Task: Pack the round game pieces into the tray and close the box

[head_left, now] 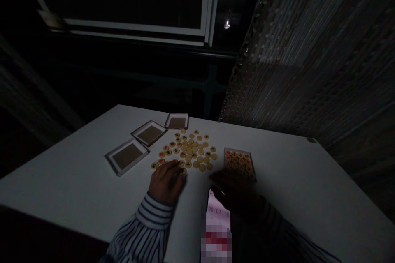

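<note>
Round wooden xiangqi pieces (pixel 191 148) lie in a loose pile on the white table; some show red or black characters, others are plain side up. My left hand (pixel 165 183) rests at the near edge of the pile, thumb apart from the fingers, fingertips over a few pieces. In deep shadow, my right hand (pixel 239 193) reaches leftward over the table, fingers stretched and apart. It is just in front of a shallow box (pixel 253 166) holding rows of red-marked pieces, whose near part it partly covers. Below that hand a lit phone (pixel 218 218) shows a timer.
Three shallow trays, one at the left (pixel 143 154), one behind it (pixel 134 134) and one at the back (pixel 187 121), stand around the pile on the white table (pixel 77 164). A bead curtain (pixel 296 57) hangs at the right, and a dark window with a white frame (pixel 135 28) is behind.
</note>
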`<state>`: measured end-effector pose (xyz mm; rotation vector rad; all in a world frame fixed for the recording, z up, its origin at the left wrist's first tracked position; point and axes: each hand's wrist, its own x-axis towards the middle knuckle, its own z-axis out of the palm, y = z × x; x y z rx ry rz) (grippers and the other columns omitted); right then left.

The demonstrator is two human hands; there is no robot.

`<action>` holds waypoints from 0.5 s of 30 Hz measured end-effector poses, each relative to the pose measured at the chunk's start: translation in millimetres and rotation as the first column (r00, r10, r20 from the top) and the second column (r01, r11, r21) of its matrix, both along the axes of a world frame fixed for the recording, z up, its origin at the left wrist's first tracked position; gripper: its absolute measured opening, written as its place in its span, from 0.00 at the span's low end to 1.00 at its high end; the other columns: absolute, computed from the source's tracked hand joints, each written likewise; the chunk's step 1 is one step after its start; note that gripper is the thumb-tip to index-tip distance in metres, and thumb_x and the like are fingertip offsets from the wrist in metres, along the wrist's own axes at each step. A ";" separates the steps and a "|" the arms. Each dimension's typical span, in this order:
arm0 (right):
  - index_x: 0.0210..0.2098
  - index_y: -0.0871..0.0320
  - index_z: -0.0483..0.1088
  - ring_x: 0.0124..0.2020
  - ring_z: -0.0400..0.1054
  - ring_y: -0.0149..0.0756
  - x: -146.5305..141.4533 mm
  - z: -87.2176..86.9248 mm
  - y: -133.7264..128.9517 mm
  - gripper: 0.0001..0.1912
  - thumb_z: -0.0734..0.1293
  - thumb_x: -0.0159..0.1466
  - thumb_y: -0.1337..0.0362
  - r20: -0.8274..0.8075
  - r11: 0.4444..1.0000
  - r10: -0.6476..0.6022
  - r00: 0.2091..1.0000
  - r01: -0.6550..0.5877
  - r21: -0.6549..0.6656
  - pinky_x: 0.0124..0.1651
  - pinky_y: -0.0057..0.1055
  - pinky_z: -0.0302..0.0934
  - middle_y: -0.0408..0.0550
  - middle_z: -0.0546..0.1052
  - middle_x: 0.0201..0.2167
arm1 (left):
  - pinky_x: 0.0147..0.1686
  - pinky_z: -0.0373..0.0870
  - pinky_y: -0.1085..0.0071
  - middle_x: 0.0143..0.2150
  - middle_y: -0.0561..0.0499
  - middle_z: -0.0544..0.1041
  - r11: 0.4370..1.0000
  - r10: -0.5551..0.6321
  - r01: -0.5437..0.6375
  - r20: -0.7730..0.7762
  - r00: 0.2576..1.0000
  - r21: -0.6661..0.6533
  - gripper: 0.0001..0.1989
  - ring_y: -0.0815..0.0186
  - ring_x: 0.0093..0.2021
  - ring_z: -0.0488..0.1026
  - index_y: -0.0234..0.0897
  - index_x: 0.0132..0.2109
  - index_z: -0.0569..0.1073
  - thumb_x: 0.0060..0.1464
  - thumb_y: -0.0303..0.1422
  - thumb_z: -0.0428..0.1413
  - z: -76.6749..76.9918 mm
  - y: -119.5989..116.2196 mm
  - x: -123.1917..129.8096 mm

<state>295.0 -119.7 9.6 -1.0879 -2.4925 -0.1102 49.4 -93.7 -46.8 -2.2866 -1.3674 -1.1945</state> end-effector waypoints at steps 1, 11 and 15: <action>0.43 0.58 0.67 0.40 0.66 0.37 -2.0 1.1 1.9 0.13 0.59 0.61 0.64 0.001 1.000 0.006 1.000 -0.006 -0.002 0.43 0.38 0.60 0.51 0.74 0.37 | 0.44 0.67 0.58 0.44 0.45 0.73 1.000 0.012 -0.012 0.001 1.000 -0.011 0.13 0.60 0.44 0.69 0.38 0.42 0.69 0.47 0.33 0.55 -0.2 3.0 0.3; 0.41 0.59 0.68 0.38 0.66 0.37 -13.1 7.3 23.1 0.12 0.58 0.61 0.63 0.036 1.000 0.017 0.999 -0.018 0.017 0.40 0.35 0.58 0.51 0.74 0.36 | 0.45 0.64 0.56 0.45 0.45 0.72 0.995 0.099 -0.096 0.072 0.993 -0.040 0.12 0.57 0.45 0.68 0.38 0.39 0.71 0.46 0.37 0.54 -27.7 8.8 8.0; 0.40 0.58 0.67 0.37 0.65 0.37 -23.9 11.6 31.1 0.11 0.57 0.61 0.64 0.050 1.000 0.008 0.999 -0.007 -0.009 0.38 0.34 0.57 0.50 0.73 0.36 | 0.44 0.64 0.55 0.46 0.44 0.72 0.993 0.117 -0.114 0.063 0.991 -0.041 0.14 0.55 0.46 0.67 0.38 0.40 0.70 0.45 0.37 0.55 -33.1 8.1 8.5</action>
